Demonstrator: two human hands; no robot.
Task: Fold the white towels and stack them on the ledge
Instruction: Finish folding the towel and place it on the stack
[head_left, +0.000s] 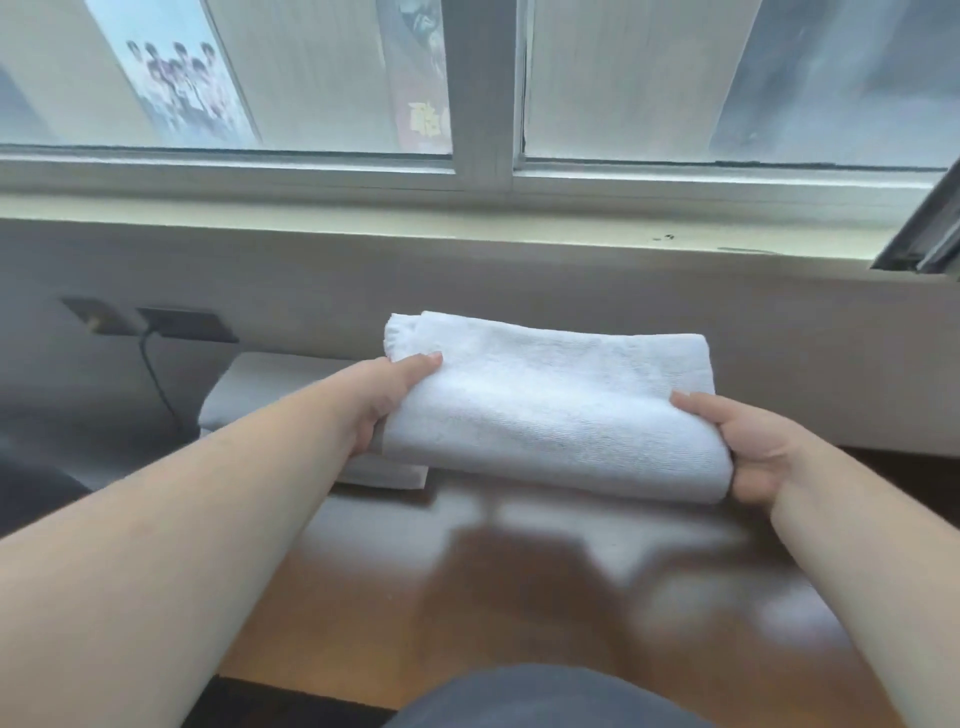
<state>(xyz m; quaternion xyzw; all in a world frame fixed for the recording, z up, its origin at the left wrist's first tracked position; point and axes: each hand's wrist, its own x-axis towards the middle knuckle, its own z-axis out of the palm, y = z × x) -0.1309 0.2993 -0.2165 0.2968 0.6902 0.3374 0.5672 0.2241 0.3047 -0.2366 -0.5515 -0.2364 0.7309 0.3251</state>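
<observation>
Both hands are gripping a folded white towel (550, 410) by its ends, holding it flat in the air. The left hand (387, 392) is pinching the left end, its thumb lying on top of the cloth and its fingers tucked beneath, out of sight. The right hand (753, 447) is clasping the near right corner, thumb pressing on the upper surface and fingers curling under the fold. The towel is hanging above a glossy brown table (519, 597), whose surface is mirroring a pale blur of the cloth, and it is sitting lower in view than the pale ledge (467, 234) that is running below the window (311, 78). Whether the towel's far edge is touching the wall under the ledge cannot be told. A pale grey stack of flat, cloth-like things (291, 410) is lying on the table just beside and partly behind the left hand and the towel's left end. On the wall to the left, two dark wall sockets (156, 322) are showing, a dark cable (158, 384) dropping from one.
</observation>
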